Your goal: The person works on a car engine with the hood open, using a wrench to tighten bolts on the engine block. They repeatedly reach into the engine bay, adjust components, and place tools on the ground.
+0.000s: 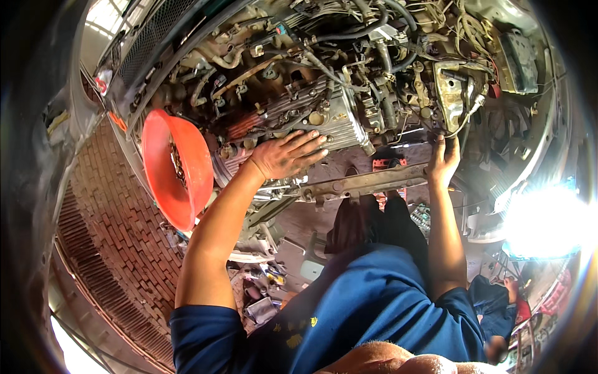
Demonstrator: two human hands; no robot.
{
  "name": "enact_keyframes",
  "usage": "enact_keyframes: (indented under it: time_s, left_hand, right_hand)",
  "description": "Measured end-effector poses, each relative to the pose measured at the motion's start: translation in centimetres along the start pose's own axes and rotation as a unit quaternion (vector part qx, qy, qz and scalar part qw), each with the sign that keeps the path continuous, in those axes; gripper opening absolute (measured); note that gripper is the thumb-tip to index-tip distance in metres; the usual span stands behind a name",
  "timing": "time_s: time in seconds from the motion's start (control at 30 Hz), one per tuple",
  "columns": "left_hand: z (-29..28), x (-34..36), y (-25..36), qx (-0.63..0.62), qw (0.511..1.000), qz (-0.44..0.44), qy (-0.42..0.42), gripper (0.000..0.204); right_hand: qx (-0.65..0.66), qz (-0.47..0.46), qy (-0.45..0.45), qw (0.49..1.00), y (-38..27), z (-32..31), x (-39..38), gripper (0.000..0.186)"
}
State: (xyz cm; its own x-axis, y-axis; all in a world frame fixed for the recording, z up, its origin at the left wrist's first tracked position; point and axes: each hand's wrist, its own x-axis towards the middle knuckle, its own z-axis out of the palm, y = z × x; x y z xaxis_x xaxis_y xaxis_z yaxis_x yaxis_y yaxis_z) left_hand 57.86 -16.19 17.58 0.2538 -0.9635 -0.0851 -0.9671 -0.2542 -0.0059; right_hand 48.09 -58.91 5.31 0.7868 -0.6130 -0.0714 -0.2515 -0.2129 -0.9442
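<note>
My left hand (289, 156) lies open, palm down with fingers stretched, on the front edge of the ribbed metal engine cover (346, 121). Dark grime marks its fingertips. My right hand (442, 163) reaches up under a pale metal bracket (450, 93) at the right of the engine. Its thumb and fingers come together at the bracket's lower end, where a thin cable (466, 121) curves down from a grey connector. What sits between those fingertips is too small to make out. Left of my left forearm, an orange-red plastic bowl (202, 165) stands tilted, with small metal parts inside.
A metal crossbar (364, 181) spans the front of the engine bay. Hoses and wiring crowd the far side. A glaring lamp (542, 221) shines at right. Another person (495, 302) is low at the lower right. Tools and parts (258, 293) lie on the floor.
</note>
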Motion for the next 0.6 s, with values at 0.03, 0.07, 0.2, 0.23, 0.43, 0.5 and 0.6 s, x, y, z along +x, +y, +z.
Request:
enact_keyframes:
  time_s: [0.03, 0.07, 0.2, 0.23, 0.43, 0.5, 0.6]
  left_hand:
    - [0.0, -0.1, 0.1, -0.012, 1.000, -0.007, -0.001, 0.081]
    - [0.0, 0.0, 0.1, -0.002, 1.000, -0.006, -0.003, 0.073]
    - [0.0, -0.1, 0.2, -0.036, 0.999, -0.014, -0.006, 0.073]
    - [0.1, -0.2, 0.2, -0.040, 0.999, -0.015, -0.005, 0.075]
    - [0.1, -0.4, 0.1, -0.028, 0.999, -0.015, 0.013, 0.080]
    - [0.1, -0.4, 0.0, -0.020, 0.999, -0.010, 0.023, 0.081]
    - [0.3, -0.5, 0.0, -0.048, 0.998, -0.015, 0.039, 0.077]
  right_hand:
    - [-0.001, -0.004, 0.013, 1.000, -0.4, 0.3, 0.3, 0.041]
    - [0.091, 0.028, 0.006, 0.995, -0.6, 0.7, 0.5, 0.041]
    - [0.216, 0.117, 0.024, 0.969, -1.2, 1.4, 1.0, 0.042]
    - [0.194, 0.166, 0.027, 0.966, -1.4, 1.3, 1.0, 0.039]
    - [0.144, 0.083, -0.010, 0.986, -0.9, 0.8, 1.4, 0.036]
    - [0.169, 0.084, -0.004, 0.982, -1.4, 1.0, 1.4, 0.038]
    - [0.164, 0.078, 0.025, 0.983, -2.7, 1.4, 1.4, 0.039]
